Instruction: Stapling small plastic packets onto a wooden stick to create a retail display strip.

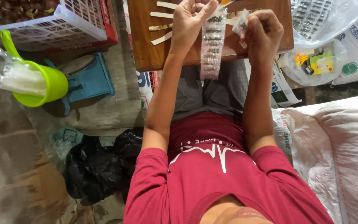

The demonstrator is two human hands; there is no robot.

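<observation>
My left hand (191,18) is raised over a wooden board (146,45) and pinches the top of a long clear plastic strip of small filled packets (211,47), which hangs down toward my lap. My right hand (264,31), beside it, grips a small clear packet (241,23) at the strip's upper end. Several pale paper strips (162,27) lie on the board under my left hand. My red shirt and grey shorts fill the lower middle of the view.
A white plastic crate (63,25) of dark fruit stands at the top left. Below it are a green jug (46,87) holding a plastic bag and a blue scale (90,79). Black bags (96,166) lie on the floor. White sacks (344,145) and clear bags of packets (315,16) are to the right.
</observation>
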